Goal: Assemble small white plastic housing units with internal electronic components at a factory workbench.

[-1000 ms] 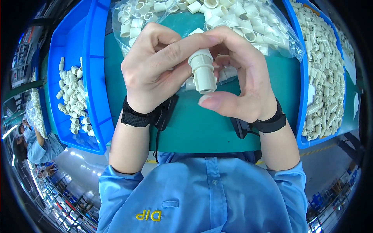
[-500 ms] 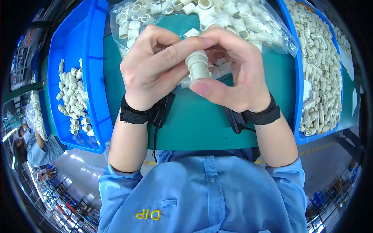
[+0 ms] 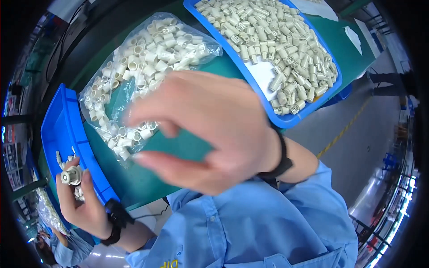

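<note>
My left hand point(image 3: 86, 209) is over the near end of the left blue bin point(image 3: 96, 173). Its thumb and fingers close round a cream plastic fitting point(image 3: 71, 175), whose round end with a central hole faces up. More cream plastic fittings point(image 3: 59, 157) lie in the bin, partly covered by that hand. In the middle of the view, my right hand point(image 3: 223, 129) is smeared by motion. A wide gap shows between its thumb and fingers, with nothing held. It covers part of the clear plastic bag point(image 3: 163, 27) of short white sleeves point(image 3: 132, 65).
At the upper right, a blue tray point(image 3: 292, 120) is heaped with cream plastic connectors point(image 3: 272, 42). The green table point(image 3: 138, 187) runs beneath bag and bins. Another person's blue sleeve point(image 3: 73, 245) shows at the lower left.
My hands have parted: the left has carried the fitting to the left bin, while the right has let go and come nearer the camera. The view has swung round to the right.
</note>
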`<state>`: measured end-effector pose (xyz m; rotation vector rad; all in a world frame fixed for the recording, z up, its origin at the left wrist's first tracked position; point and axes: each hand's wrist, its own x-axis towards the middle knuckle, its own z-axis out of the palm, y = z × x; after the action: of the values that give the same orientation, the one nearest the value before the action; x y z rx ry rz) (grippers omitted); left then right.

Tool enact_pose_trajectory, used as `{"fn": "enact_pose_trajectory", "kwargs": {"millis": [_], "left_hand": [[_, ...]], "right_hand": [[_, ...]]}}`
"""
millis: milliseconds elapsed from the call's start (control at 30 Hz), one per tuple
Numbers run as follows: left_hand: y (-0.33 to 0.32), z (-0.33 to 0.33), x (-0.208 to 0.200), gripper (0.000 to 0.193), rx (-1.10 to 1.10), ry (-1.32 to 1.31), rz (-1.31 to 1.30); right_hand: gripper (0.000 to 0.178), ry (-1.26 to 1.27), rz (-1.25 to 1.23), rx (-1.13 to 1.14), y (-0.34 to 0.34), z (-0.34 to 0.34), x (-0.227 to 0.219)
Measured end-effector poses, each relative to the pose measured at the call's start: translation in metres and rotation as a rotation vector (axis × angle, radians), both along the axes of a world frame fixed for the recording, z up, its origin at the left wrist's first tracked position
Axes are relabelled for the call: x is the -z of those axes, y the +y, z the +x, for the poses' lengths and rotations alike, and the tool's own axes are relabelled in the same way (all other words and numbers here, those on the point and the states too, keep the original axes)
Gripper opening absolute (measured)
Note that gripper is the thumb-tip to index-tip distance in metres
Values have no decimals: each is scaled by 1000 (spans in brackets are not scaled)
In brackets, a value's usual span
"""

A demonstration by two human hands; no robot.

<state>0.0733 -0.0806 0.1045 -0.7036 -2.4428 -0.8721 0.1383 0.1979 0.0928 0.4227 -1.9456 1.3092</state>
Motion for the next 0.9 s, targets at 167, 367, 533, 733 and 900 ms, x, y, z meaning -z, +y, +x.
{"fn": "enact_pose_trajectory", "kwargs": {"millis": [167, 367, 533, 733, 900], "left_hand": [[-99, -28, -4, 24, -606, -372, -515], [-46, -6, 10, 30, -415, -126, -376], [32, -25, 26, 14, 47, -50, -310], [64, -89, 85, 13, 190, -109, -157], [78, -91, 116, 15, 392, -152, -20]], "right_hand": [[13, -329, 405, 414, 102, 37, 17], [24, -728, 858, 340, 167, 52, 31], [26, -740, 895, 176, 168, 46, 37], [31, -896, 856, -21, 172, 42, 31], [31, -992, 806, 36, 157, 39, 35]]}}
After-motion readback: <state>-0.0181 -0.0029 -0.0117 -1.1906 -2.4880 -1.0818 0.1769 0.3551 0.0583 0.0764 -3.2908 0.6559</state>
